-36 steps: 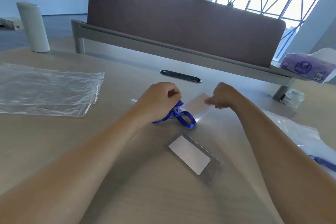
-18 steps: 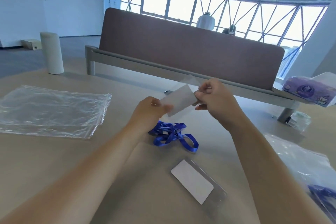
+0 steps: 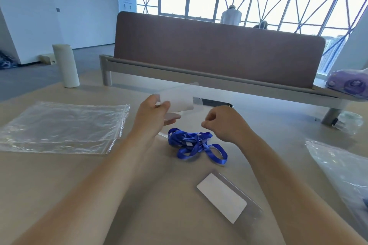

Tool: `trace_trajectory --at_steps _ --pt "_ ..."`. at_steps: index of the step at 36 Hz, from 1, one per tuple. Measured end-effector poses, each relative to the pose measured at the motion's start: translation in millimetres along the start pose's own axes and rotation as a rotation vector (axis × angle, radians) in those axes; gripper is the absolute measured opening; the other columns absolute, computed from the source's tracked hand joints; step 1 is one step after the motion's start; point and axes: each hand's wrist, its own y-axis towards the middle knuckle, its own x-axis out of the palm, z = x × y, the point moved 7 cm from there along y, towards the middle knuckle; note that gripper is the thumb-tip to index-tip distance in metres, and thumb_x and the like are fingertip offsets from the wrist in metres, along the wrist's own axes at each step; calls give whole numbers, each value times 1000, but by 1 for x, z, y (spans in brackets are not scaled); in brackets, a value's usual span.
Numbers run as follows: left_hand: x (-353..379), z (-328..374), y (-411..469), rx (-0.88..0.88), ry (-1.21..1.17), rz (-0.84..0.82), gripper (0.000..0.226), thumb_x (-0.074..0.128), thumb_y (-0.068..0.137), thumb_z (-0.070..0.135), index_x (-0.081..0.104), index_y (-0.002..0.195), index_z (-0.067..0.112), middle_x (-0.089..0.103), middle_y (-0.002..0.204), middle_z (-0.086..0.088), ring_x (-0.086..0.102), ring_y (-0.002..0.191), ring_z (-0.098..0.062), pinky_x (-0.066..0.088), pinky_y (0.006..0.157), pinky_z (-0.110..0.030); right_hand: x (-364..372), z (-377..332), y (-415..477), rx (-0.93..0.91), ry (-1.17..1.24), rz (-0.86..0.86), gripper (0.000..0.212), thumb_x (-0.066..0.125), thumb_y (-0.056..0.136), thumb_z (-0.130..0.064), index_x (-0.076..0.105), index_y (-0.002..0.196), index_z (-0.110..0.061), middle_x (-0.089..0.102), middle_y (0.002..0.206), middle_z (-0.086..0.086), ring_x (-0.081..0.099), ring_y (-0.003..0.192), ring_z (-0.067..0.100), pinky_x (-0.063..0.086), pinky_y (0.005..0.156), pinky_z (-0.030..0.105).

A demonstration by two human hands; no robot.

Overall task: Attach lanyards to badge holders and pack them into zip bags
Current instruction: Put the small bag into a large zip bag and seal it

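Held aloft: badge holder (image 3: 177, 98), long axis sideways, pinched by left hand (image 3: 154, 114); right hand (image 3: 225, 123), curled on nothing, hovers nearer the blue lanyard (image 3: 192, 143) heaped just below on surface (image 3: 159, 195).

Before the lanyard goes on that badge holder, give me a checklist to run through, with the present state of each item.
1. Badge holder in the left hand's grip, held clear of the table: ok.
2. Right hand free, fingers curled, nothing seen in them: ok.
3. Blue lanyard lying on the table close to the right hand: ok.
4. Lanyard's clip findable in the bunched strap: cannot tell.
5. Lanyard joined to the held holder: not ok.
6. Zip bags stacked flat at the left: ok.
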Motion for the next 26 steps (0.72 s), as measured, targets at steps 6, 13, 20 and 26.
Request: trace_trajectory --at_steps 6,13,20,26 --pt "-7 1 1 17 -11 47 18 49 96 6 52 81 15 63 82 -5 76 76 -29 61 79 -41 27 -22 -3 -114 -56 -98 25 66 91 -34 69 114 -27 67 116 -7 61 100 13 51 90 31" --pt "-9 -1 2 31 4 54 18 49 95 6 58 87 20 64 90 2 76 80 -28 62 82 -43 57 -30 3 -155 -337 -234 33 65 90 -24 64 121 -17 68 114 5 62 99 23 52 84 33" --pt "-6 4 -2 36 -40 49 29 47 98 5 49 76 24 56 78 6 75 78 -32 61 80 -41 35 -18 4 -136 -244 -219 9 61 87 -12 68 93 -15 66 94 0 60 83 18 49 68 27" --pt "-2 7 -4 40 7 -2 20 46 98 6 56 87 20 65 92 2 76 78 -29 61 84 -44 -9 -17 -11 -127 13 -200 6 61 92 -13 64 86 -15 74 75 -5 68 72 14 53 68 30"
